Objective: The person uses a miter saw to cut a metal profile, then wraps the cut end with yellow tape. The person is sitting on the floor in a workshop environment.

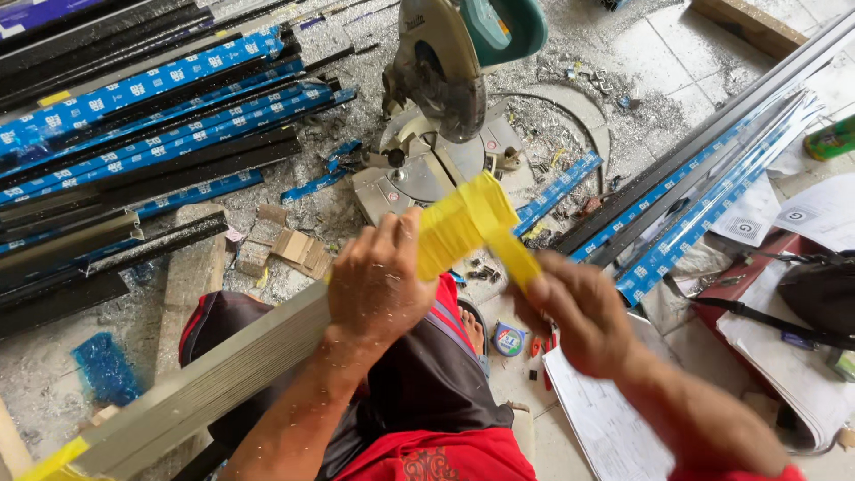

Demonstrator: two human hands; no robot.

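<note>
My left hand (378, 285) grips a bundle of grey metal strips (205, 383) that runs from the lower left up to the middle. The bundle's far end is wrapped in yellow tape (459, 223). A strip of that yellow tape leads down to my right hand (579, 312), which pinches it and holds it taut. Just beyond the hands stands a mitre saw (445, 80) with a round blade and a teal handle, on a floor covered with metal shavings.
Long dark profiles with blue film (142, 125) lie stacked at the left, and more (704, 187) lean at the right. Papers (597, 419), a small tape measure (508, 339), a black bag (819, 289) and cardboard scraps (294, 249) surround my legs.
</note>
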